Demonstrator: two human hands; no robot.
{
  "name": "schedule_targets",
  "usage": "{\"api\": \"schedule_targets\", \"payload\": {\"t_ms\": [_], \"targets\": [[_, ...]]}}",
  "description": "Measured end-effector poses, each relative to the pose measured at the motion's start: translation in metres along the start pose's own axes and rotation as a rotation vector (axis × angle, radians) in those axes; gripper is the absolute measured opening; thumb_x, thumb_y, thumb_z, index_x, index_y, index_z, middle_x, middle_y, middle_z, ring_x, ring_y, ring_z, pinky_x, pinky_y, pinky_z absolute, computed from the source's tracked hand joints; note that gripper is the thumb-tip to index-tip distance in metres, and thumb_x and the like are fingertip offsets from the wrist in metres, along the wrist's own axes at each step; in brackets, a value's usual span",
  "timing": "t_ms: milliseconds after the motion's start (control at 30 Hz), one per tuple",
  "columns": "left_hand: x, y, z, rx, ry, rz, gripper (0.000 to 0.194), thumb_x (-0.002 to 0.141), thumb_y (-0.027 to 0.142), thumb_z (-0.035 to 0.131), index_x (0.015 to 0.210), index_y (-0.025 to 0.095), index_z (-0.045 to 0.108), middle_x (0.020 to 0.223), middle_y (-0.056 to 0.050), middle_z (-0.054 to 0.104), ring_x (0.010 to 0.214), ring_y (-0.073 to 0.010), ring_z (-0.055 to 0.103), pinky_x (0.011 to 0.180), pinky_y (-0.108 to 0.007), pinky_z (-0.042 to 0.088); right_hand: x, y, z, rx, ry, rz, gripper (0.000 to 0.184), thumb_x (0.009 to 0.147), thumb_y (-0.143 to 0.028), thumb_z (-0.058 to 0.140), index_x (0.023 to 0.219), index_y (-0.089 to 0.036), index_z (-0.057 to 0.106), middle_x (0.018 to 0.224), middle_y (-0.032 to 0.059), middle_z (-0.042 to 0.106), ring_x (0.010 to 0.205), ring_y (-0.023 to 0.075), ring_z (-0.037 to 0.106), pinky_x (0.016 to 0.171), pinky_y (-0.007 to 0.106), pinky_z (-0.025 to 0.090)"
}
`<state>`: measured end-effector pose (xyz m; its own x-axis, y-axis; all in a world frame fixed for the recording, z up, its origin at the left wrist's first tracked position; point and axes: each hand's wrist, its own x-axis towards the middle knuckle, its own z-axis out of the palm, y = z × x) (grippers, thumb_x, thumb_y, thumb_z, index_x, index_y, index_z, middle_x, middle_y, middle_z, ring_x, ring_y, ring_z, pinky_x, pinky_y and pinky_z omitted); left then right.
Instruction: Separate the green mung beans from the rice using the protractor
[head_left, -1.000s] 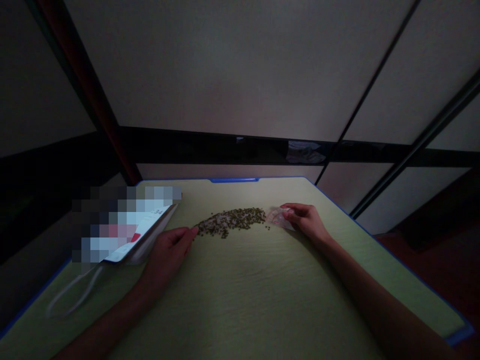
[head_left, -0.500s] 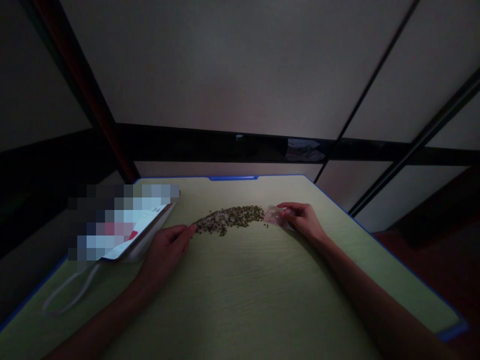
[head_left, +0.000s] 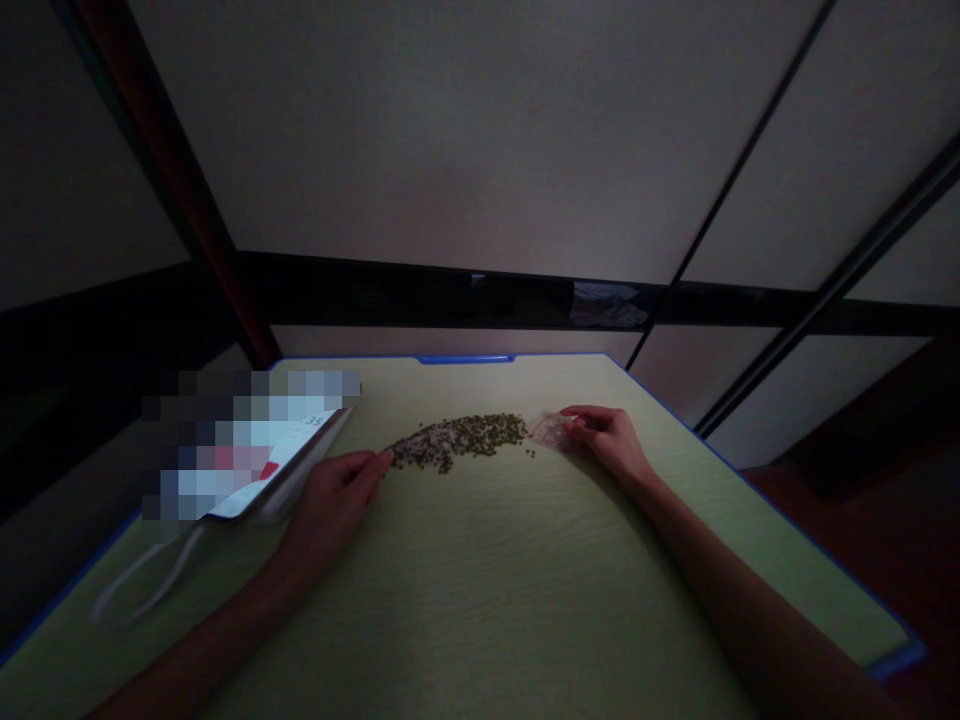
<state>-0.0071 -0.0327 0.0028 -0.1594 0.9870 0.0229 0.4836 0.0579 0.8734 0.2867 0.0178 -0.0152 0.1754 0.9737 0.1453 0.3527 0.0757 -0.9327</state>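
The pale wood-grain table (head_left: pixel 510 580) with a blue edge occupies the near area. Both bare forearms enter from the lower corners and extend inward over it.

At the near left, a white strap (head_left: pixel 180 572) lies in a loop on the table. Beyond it, a phone (head_left: pixel 296 440) with a lit screen is propped at a tilt; part of the screen is blurred out. A pale object (head_left: pixel 277 505) sits beneath the phone; its shape cannot be made out.

The left hand (head_left: pixel 337 500) is positioned just to the right of the phone. Its thumb and forefinger tips are together at the narrow left end of the pile of seeds (head_left: pixel 465 440); whether anything is pinched between them cannot be told.

The seeds, small and green-brown, lie in an elongated pile near the middle of the table, between the two hands. A few loose ones are scattered along its edges.

The right hand (head_left: pixel 611 440) has its thumb and fingers clamped on a clear plastic bag (head_left: pixel 551 430) with reddish markings. The bag adjoins the right end of the pile.

A blue handle (head_left: pixel 465 359) is set in the far table edge. Behind the table stand pale panels (head_left: pixel 450 150) crossed by a dark band (head_left: pixel 360 295), in which a crumpled light item (head_left: pixel 606 304) is visible.
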Motion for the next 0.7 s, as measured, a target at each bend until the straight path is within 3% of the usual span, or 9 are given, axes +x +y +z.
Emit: {"api": "schedule_targets", "payload": {"t_ms": [133,700], "targets": [[-0.0004,0.0002,0.0002,-0.003,0.007,0.013,0.036,0.07,0.044,0.045,0.045,0.021,0.034,0.038,0.007,0.032,0.037,-0.0086,0.03,0.038,-0.022,0.024,0.001,0.0021,-0.0007,0.035,0.021,0.002,0.034,0.055,-0.029,0.057,0.082,-0.011,0.066,0.053,0.0001,0.057,0.047,0.0122,0.051,0.049,0.026,0.046],[-0.0019,0.0032,0.0005,-0.018,0.01,0.011,0.035,0.068,0.043,0.046,0.043,0.021,0.034,0.039,0.006,0.033,0.038,-0.0088,0.031,0.038,-0.022,0.025,-0.0001,0.0002,0.0023,-0.003,-0.023,-0.031,0.031,0.055,-0.028,0.06,0.08,-0.011,0.068,0.052,0.0006,0.06,0.046,0.0126,0.053,0.045,0.024,0.044]]}}
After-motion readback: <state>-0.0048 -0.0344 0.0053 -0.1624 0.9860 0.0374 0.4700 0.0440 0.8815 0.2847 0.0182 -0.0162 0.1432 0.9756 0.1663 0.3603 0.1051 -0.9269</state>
